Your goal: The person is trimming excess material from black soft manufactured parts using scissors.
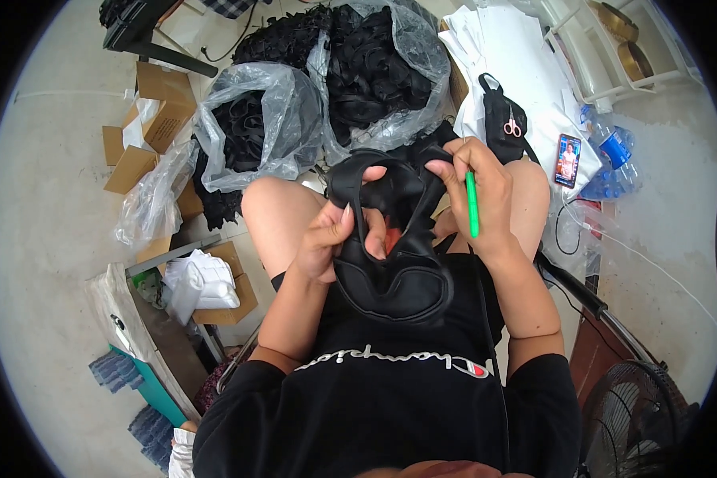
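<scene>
In front of my lap I hold a soft black moulded piece [394, 291], shaped like a mask, with large openings and raised curved seams. My left hand [323, 239] grips its left side, the thumb on the outside and some fingers showing through the opening. On the far right, my right hand [486, 191] pinches the piece's edge between thumb and fingers. A slim green pen-shaped tool [472, 205] is also held in that hand, pointing down toward me. Its tip by the fingertips is too small to make out. Something orange-red shows through the opening.
Clear plastic bags [283, 135] of black moulded parts stand beyond my knees. At right are a black pouch [502, 119] with pink scissors [512, 126], a phone [566, 159] and water bottles [613, 155]. Cardboard boxes [163, 107] lie at left. A fan [625, 422] stands at lower right.
</scene>
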Tool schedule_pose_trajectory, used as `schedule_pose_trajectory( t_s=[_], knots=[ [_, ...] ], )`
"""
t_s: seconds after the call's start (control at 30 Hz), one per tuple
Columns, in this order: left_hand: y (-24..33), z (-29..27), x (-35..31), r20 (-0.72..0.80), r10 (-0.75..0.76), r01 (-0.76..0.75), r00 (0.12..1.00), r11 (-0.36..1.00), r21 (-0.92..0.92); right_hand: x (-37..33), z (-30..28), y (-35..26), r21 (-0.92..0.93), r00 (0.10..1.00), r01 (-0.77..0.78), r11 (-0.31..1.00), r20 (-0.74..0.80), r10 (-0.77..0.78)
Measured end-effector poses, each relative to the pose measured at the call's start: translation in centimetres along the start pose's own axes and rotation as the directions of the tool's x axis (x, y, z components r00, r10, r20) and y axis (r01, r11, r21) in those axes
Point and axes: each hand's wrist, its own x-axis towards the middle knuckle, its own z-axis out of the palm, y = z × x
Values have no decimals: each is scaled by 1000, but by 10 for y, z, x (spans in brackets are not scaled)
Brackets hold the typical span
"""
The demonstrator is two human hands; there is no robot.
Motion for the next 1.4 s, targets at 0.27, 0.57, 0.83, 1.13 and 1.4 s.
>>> schedule_pose_trajectory(
  t_s=[0.27, 0.57, 0.83, 1.13, 1.4],
  knots=[
    [7, -7, 8, -4, 13, -13, 1000, 1000, -8, 1, 2, -12, 357, 954, -289, 888, 187, 235],
    [-51, -37, 14, -88, 67, -110, 994, 674, -730, -15, 25, -26, 897, 872, -353, 264, 213, 442],
    [-20, -24, 18, 33, -172, 174, 984, 938, -300, -17, 5, -9, 757, 845, -495, 426, 306, 438],
    [-28, -43, 24, -271, -439, 350, 857, 881, -318, 57, -90, 180, 119, 883, -405, 907, -206, 421],
    [-21, 1, 59, -426, 75, 188, 902, 818, 544, 25, -85, 391, -724, 790, -494, 481, -141, 597]
  ],
)
